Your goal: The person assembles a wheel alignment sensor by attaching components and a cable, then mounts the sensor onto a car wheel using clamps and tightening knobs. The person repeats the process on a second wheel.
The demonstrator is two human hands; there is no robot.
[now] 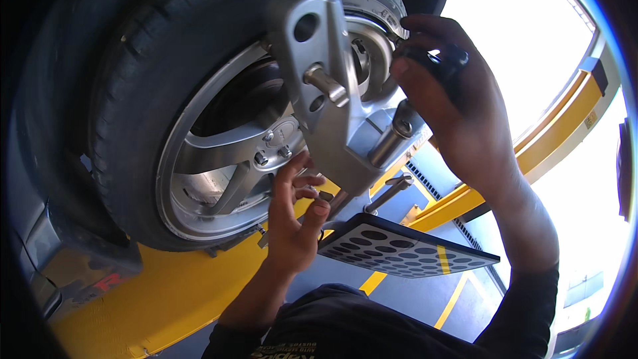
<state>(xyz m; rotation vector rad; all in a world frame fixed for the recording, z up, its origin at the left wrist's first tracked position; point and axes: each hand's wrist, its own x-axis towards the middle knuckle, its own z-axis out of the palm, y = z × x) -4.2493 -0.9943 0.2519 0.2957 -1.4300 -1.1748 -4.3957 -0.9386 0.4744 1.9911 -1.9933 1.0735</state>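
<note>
Right hand [462,103]: closed, with a black handle [430,66] gripped in the fingers.
Left hand [292,229]: half-curled by a small metal knob [325,195]; whether that's actually pinched can't be told.
Silver bracket [324,136]: set up in front of the wheel [222,151], between both hands.
Dotted board [399,252]: held just right of the left hand.
Done: bracket's positioned at the wheel, looks like.
Remaining: probably some fastening; tightness can't be judged.

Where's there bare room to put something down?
Bare patches: grey floor between the flat dotted board and dark shirt; yellow surface between the black rubber tyre and left forearm. Crowded: around the silver metal clamp and silver spoked wheel.
</note>
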